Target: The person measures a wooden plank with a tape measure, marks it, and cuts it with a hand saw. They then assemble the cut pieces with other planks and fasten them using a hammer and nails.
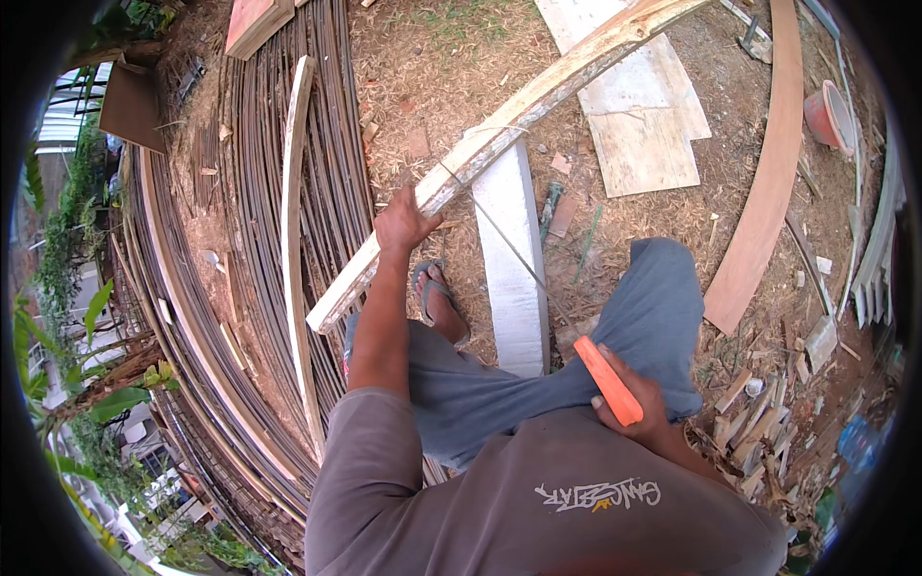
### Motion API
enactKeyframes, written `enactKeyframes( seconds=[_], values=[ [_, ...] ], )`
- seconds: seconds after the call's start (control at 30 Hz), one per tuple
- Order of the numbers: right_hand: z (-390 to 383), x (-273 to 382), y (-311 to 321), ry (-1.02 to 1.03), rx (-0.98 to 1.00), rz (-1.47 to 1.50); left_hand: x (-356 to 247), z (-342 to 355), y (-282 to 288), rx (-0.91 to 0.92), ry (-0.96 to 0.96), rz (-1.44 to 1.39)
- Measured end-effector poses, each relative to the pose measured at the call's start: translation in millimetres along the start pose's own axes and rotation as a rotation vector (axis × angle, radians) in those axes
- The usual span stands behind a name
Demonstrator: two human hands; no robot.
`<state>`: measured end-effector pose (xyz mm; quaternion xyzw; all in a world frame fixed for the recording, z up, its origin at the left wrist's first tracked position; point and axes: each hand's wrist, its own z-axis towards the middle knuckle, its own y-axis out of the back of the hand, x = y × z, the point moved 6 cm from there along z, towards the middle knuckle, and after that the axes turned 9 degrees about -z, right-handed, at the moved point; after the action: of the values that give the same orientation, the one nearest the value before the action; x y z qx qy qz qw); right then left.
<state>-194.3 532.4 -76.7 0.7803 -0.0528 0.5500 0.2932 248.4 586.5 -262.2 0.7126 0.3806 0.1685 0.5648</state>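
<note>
A long, pale timber beam (557, 94) slants from beside my left knee to the far right, its side still rough. It lies across a whitish block (514, 254) between my legs. My left hand (405, 223) grips the beam near its close end. My right hand (645, 403) is wrapped round the orange handle of a handsaw (607, 379), held by my right thigh. The saw's thin blade shows nearly edge-on and reaches up to the beam. Whether its teeth are in the wood I cannot tell.
Long thin rods (331, 125) lie stacked at the left, with a narrow timber strip (293, 230) on them. Flat boards (643, 125) lie ahead, a long brown plank (768, 192) at the right. A bucket (829, 117) and wood offcuts (754, 432) are further right.
</note>
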Motion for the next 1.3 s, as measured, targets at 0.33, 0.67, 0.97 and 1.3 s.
enactKeyframes(
  seconds=[0.33,0.67,0.97,1.3],
  values=[
    [223.3,-31.2,-82.6,0.083,-0.107,0.045,-0.1,-5.7,1.3,-0.041,-0.039,-0.017],
    [71.7,-13.5,-26.3,-0.133,0.039,0.061,-1.2,-0.7,1.9,-0.061,-0.072,-0.031],
    [191.4,-36.9,-72.2,0.126,-0.092,0.090,-6.0,-4.2,5.9,-0.043,-0.055,-0.024],
    [118.4,-24.8,-33.7,-0.075,-0.019,0.055,0.9,-0.3,-2.4,-0.044,-0.058,-0.027]
  ],
)
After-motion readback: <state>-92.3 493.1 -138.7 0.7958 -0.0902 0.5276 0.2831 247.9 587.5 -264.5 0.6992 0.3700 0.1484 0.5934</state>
